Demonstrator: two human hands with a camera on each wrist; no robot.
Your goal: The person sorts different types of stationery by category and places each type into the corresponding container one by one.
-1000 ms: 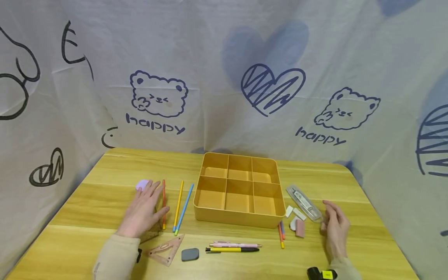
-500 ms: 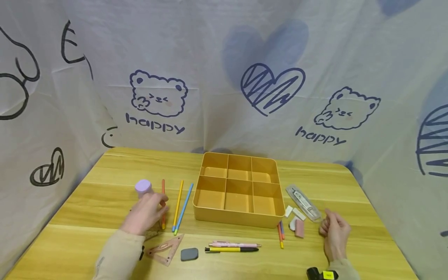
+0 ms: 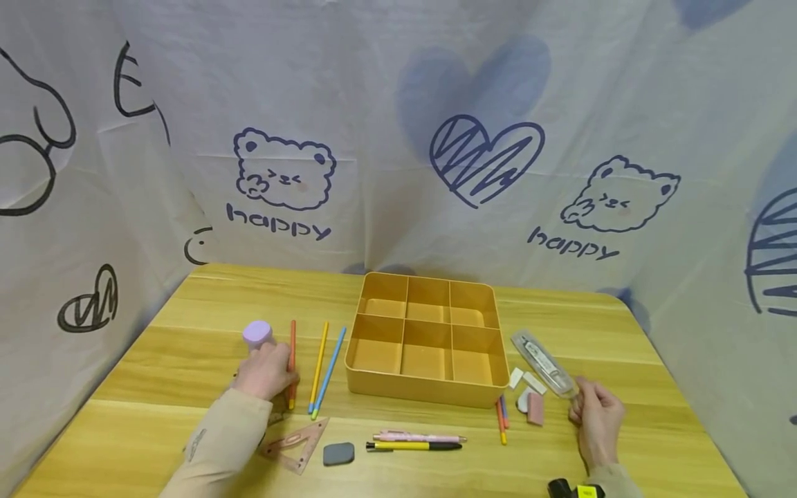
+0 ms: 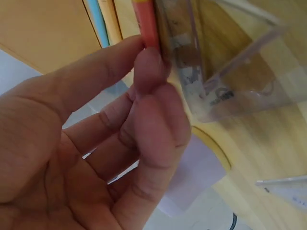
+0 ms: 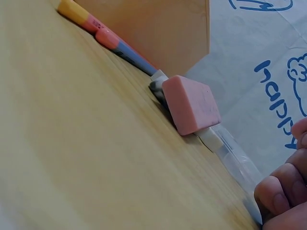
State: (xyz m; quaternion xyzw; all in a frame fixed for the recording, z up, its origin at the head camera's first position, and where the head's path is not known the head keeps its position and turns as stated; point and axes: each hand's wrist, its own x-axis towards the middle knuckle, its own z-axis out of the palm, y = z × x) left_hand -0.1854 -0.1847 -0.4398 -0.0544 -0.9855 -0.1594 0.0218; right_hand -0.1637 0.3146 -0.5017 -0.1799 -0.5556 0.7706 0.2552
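My left hand (image 3: 266,371) pinches the red pencil (image 3: 292,342) between thumb and fingertips on the left of the table. In the left wrist view the red pencil (image 4: 147,26) stands at the tips, beside a clear set square (image 4: 196,91). A lilac round-topped object (image 3: 257,333) is just behind that hand. My right hand (image 3: 598,418) rests on the table at the right with loosely curled fingers, close to the end of a clear plastic case (image 3: 544,363). Nothing shows in its grasp; whether it touches the case I cannot tell. A pink eraser (image 3: 535,409) lies nearby.
A yellow six-compartment box (image 3: 426,389) stands mid-table. Left of it lie a yellow pencil (image 3: 319,366) and a blue pencil (image 3: 330,370). In front are a pink set square (image 3: 299,446), grey eraser (image 3: 338,454), pink pen (image 3: 417,436) and yellow-black pen (image 3: 414,447).
My left hand has drawn back from the lilac object, its spread fingers closing onto the red pencil. My right hand's fingers have curled in more; it stays beside the case.
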